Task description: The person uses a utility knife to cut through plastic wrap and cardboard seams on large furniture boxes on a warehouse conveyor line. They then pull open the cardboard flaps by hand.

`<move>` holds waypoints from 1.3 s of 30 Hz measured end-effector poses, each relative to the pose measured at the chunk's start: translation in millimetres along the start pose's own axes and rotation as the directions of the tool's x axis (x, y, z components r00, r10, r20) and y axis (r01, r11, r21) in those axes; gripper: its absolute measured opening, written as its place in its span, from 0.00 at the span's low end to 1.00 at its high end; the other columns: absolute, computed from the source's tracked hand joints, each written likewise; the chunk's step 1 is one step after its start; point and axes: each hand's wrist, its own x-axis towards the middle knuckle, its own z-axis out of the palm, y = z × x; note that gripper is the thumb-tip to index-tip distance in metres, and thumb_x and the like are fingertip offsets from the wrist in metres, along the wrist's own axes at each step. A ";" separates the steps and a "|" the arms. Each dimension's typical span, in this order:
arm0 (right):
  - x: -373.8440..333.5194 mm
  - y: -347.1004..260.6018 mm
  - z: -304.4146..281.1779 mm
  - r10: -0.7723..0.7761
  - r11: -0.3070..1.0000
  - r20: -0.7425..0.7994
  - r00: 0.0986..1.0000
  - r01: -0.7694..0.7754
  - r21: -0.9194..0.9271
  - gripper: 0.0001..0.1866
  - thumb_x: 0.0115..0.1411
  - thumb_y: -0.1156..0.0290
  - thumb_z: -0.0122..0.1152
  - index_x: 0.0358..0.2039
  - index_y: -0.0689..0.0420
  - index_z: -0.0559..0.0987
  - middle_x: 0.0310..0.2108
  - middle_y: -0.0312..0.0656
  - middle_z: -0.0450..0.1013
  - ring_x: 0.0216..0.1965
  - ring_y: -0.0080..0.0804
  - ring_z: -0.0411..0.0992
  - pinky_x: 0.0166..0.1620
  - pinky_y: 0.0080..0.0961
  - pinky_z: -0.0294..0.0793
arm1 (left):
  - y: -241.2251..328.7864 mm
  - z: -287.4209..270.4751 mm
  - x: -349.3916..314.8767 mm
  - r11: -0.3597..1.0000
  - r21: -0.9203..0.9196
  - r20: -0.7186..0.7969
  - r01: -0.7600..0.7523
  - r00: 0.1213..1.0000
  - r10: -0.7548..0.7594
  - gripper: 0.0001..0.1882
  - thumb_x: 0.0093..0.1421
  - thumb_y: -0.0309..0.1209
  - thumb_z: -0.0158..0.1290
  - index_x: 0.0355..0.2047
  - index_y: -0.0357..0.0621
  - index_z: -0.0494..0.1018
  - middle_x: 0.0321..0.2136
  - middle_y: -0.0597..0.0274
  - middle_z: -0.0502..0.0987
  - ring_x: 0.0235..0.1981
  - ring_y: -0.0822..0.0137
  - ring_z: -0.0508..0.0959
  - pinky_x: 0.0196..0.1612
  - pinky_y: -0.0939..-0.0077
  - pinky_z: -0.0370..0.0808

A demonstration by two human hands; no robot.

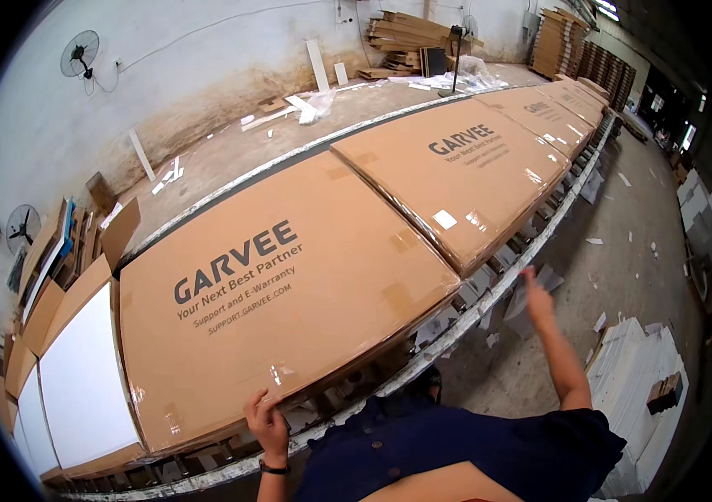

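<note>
A large flat brown carton [348, 276] with dark print lies in front of me on a roller conveyor [490, 294], its seams taped with clear tape. My left hand [267, 425], a dark band at its wrist, is at the carton's near edge, fingers loosely bent and apart. Off to the right, my right hand [537, 297] hangs just beyond the conveyor's near rail, blurred. A small red bit shows at its fingertips, too smeared to name. To the right of this carton lies a second carton [456, 188] with a white label.
Further cartons [540, 113] continue up the conveyor. At left, an open carton holds a white panel [88, 381]. White boards [636, 393] are stacked at lower right. Cardboard [414, 42] is piled by the far wall. A fan [80, 54] hangs there. Scraps litter the floor.
</note>
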 end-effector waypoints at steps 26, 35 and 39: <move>-119.9 -228.0 38.3 -0.046 -0.218 0.121 0.992 -0.128 0.968 0.30 0.64 0.58 0.45 0.62 0.54 0.49 0.36 0.44 0.69 0.33 0.29 0.67 0.38 0.25 0.67 | -58.9 -59.4 -20.6 0.160 -0.987 -0.127 0.015 0.538 -0.833 0.20 0.59 0.29 0.44 0.51 0.43 0.56 0.42 0.65 0.66 0.42 0.68 0.68 0.50 0.71 0.64; -107.2 -227.9 28.4 -0.091 -0.169 0.107 0.990 -0.122 0.978 0.29 0.64 0.58 0.44 0.60 0.52 0.49 0.32 0.48 0.71 0.24 0.34 0.71 0.21 0.26 0.67 | -101.4 -76.6 -7.3 0.118 -0.936 -0.331 -0.332 0.716 -0.614 0.31 0.57 0.32 0.42 0.60 0.45 0.47 0.58 0.56 0.57 0.58 0.56 0.59 0.61 0.55 0.51; -98.1 -217.5 32.0 -0.128 -0.166 0.120 0.984 -0.141 0.976 0.31 0.63 0.58 0.45 0.61 0.55 0.49 0.37 0.51 0.70 0.28 0.35 0.71 0.25 0.25 0.68 | -98.1 -86.4 0.2 -0.170 -0.871 -0.297 -0.461 0.771 -0.564 0.28 0.57 0.36 0.41 0.58 0.41 0.53 0.59 0.57 0.57 0.59 0.56 0.58 0.62 0.59 0.50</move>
